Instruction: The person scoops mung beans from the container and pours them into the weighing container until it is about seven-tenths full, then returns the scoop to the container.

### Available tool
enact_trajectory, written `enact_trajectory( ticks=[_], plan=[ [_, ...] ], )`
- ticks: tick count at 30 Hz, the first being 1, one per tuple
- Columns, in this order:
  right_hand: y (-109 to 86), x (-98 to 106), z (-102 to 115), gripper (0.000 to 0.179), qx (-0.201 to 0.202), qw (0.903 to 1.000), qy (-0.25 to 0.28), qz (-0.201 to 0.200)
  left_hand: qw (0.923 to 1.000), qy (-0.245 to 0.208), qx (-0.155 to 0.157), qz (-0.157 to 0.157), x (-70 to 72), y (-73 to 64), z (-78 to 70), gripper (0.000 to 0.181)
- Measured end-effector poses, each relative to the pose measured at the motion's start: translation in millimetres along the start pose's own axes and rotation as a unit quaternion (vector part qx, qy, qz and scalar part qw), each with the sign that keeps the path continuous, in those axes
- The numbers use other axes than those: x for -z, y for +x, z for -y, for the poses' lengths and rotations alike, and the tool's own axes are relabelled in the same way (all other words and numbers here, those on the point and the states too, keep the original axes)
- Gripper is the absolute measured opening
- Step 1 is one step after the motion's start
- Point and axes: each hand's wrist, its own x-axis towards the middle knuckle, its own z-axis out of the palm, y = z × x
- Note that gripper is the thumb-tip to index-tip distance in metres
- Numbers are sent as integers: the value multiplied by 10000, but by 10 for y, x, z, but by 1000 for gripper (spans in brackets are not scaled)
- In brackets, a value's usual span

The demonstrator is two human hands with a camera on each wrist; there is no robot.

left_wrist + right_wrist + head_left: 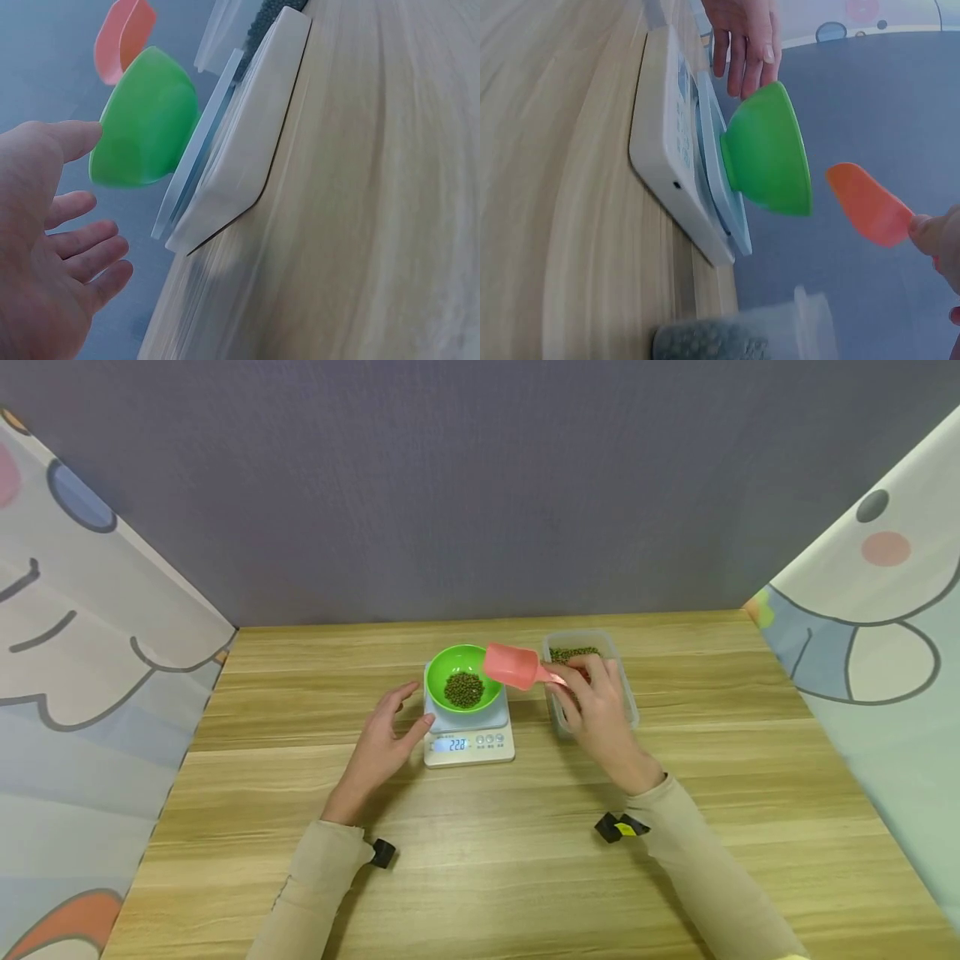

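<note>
A green bowl (442,665) with mung beans (463,690) in its bottom stands on a white kitchen scale (471,757), whose lit display appears to read 22.8. My right hand (602,714) pinches the handle of a pink scoop (512,666). The scoop's head is raised over the bowl's right rim; the right wrist view shows a gap between scoop (874,210) and bowl (769,150). On the bowl's left side, my left hand (382,743) holds nothing, thumb and fingers spread. Whether its thumb touches the bowl (146,127) or scale I cannot tell.
A clear plastic box (627,692) holding more mung beans stands right of the scale, partly under my right hand. The wooden table (480,860) ends at a grey panel (480,493) behind. Printed cloths (885,610) flank both sides.
</note>
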Motion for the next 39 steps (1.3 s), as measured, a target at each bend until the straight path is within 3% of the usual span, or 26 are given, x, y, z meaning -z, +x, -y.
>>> enact_trajectory(
  ticks=[5,9,13,17,21,25,39],
  plan=[
    [-91,110,-88,23,-387,9990,221,-103,10000,15,93,9,11,-2,8,64],
    [-167,219,-157,36,-699,9972,187,-196,9999,53,111,-13,18,-2,14,64],
    [-245,316,-243,24,-907,9951,125,-368,9999,66,97,-15,18,2,14,64],
    [-316,393,-320,39,-1046,9934,29,-474,9999,61,89,-11,12,4,20,63],
    [-380,456,-367,23,-1137,9928,-107,-372,10000,23,79,-2,5,8,28,63],
    [-439,502,-399,34,-1199,9922,-279,-172,10000,-5,58,-1,-4,10,41,63],
    [-544,546,-431,27,-1584,9857,-560,82,10000,-9,52,-14,19,-6,34,62]
  ],
)
